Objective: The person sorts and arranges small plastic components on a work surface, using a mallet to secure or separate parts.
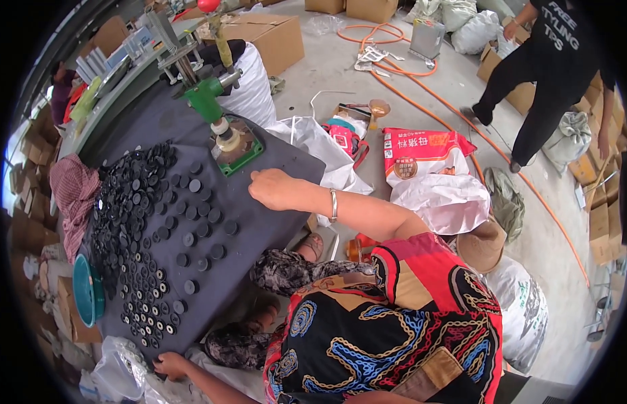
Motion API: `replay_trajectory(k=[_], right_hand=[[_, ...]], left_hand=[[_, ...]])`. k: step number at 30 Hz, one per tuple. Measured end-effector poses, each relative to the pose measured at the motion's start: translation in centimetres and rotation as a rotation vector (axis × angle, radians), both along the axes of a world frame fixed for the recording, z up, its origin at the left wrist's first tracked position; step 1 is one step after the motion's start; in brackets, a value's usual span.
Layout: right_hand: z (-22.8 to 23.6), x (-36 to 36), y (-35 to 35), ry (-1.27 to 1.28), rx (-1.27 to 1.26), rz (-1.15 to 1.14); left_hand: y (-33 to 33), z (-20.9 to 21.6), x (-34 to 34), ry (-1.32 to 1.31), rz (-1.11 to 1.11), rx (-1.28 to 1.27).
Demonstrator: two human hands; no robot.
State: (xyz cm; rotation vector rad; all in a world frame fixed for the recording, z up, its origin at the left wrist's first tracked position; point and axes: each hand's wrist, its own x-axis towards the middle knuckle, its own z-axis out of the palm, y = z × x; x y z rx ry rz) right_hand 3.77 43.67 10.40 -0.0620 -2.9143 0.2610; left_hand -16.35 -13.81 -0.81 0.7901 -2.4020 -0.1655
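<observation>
My right hand [276, 189] is closed with its fingers curled, just above the dark cloth-covered table [256, 225]. It is beside the green hand press [226, 145] with its clear guard; anything in its fingers is hidden. My left hand [171, 365] is at the table's near edge with its fingers bent together. What it grips, if anything, I cannot make out. Close to it lie several black rings with pale centres [152, 311]. Loose round black caps [204, 230] are scattered across the middle of the table, beside a large heap of small black parts [135, 192].
A teal basin [88, 291] and a checked cloth [75, 195] are at the table's left edge. Clear plastic bags [118, 370] lie by the near corner. A red-and-white sack [426, 153] and an orange hose [455, 114] are on the floor. Another person [552, 67] stands at right.
</observation>
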Motion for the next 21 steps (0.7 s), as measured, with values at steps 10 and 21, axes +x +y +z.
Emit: replay_trajectory(k=[10, 21], right_hand=[[0.2, 0.0, 0.0, -0.025, 0.027, -0.017], [1.1, -0.2, -0.3, -0.112, 0.031, -0.011]], left_hand=[[0.4, 0.7, 0.2, -0.06, 0.025, -0.017], [0.4, 0.7, 0.3, -0.051, 0.005, 0.036]])
